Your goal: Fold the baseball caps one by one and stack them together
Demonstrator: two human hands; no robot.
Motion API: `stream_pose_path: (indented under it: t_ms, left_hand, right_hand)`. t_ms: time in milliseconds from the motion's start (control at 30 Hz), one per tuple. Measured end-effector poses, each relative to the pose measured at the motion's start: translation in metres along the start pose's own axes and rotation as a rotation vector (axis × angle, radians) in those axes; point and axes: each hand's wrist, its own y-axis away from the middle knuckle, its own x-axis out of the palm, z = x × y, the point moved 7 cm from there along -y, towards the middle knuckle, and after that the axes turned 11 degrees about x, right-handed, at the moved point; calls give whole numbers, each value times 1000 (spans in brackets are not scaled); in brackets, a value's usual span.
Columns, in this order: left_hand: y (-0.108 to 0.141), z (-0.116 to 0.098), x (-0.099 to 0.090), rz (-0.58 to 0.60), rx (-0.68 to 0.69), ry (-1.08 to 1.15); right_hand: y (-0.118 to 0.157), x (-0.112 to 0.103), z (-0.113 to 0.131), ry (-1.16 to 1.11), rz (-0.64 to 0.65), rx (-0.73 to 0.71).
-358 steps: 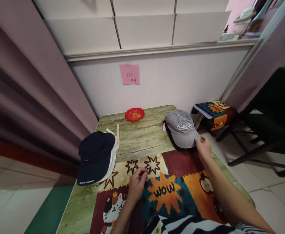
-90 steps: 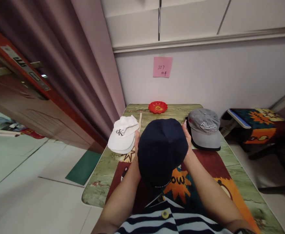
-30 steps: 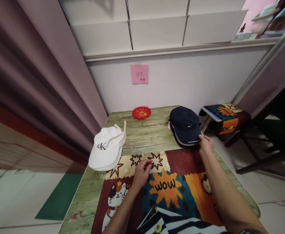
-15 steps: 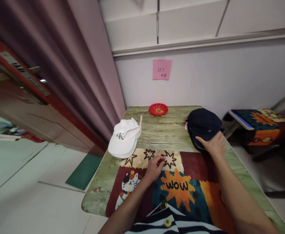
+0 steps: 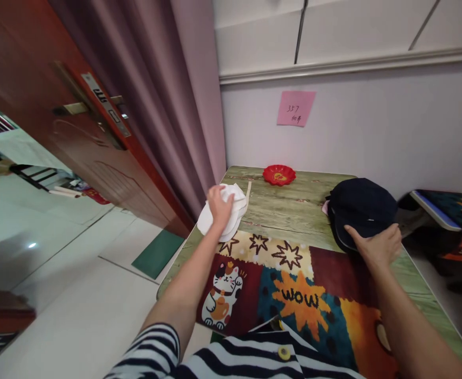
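Observation:
At the table's left side, my left hand (image 5: 220, 206) lies over a white cap (image 5: 235, 211), fingers and thumb curved round its crown. The hand covers the cap's front, and a pale strap sticks up behind. On the right, a dark navy cap (image 5: 363, 205) rests on the table with its brim toward me. My right hand (image 5: 376, 245) grips its near right edge, thumb on the brim side and fingers partly hidden. A bit of pink shows at that cap's left edge.
A red scalloped dish (image 5: 278, 175) sits at the back of the green wood-grain table (image 5: 290, 210). A patterned mat (image 5: 270, 279) covers the near part. A pink note (image 5: 296, 108) is stuck on the wall. Left are a curtain (image 5: 175, 105) and a wooden door (image 5: 108, 173).
My left hand has moved from above the mat leftward and away from me onto the white cap. My right hand stays on the navy cap. The view has turned left.

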Motion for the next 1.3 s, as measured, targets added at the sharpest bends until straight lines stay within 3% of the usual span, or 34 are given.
stream_pose_path:
  t_ms: [100, 200, 333, 467, 600, 700, 767, 900, 967, 1033, 1100, 1200, 1300]
  left_hand:
    - [-37, 42, -6, 124, -125, -239]
    - [-38, 63, 0, 209, -148, -237]
    - [-32, 63, 0, 179, -112, -210]
    - [-38, 42, -12, 134, -32, -158]
    - [-45, 3, -38, 12, 157, 42]
    - [-45, -31, -61, -97, 252, 250]
    - [-40, -55, -72, -111, 276, 374]
    - [-14, -102, -82, -51, 319, 525]
    - [3, -117, -78, 42, 347, 600]
    - [18, -123, -67, 178, 345, 701]
    - [27, -114, -50, 261, 224, 796]
    - [43, -81, -10, 375, -193, 894]
    - [71, -71, 30, 688, -564, 1072]
  right_hand:
    - [6, -15, -8, -106, -129, 73]
    - [20, -29, 3, -162, -185, -10]
    - [35, -41, 38, -216, -142, -181]
    - [47, -44, 82, -290, -31, -279]
    - [69, -30, 125, -499, 235, -220]
    - [95, -8, 158, -793, 636, -17]
    - [114, 2, 182, -945, 919, 150]
    - [134, -2, 233, -1249, 1371, 402]
    - [127, -10, 248, -1401, 1414, 466]
    - [115, -13, 250, -1503, 1362, 545]
    - [109, -13, 245, -1549, 1322, 620]
    - [110, -14, 236, -1537, 1346, 636]
    - [112, -20, 232, -1401, 1336, 496]
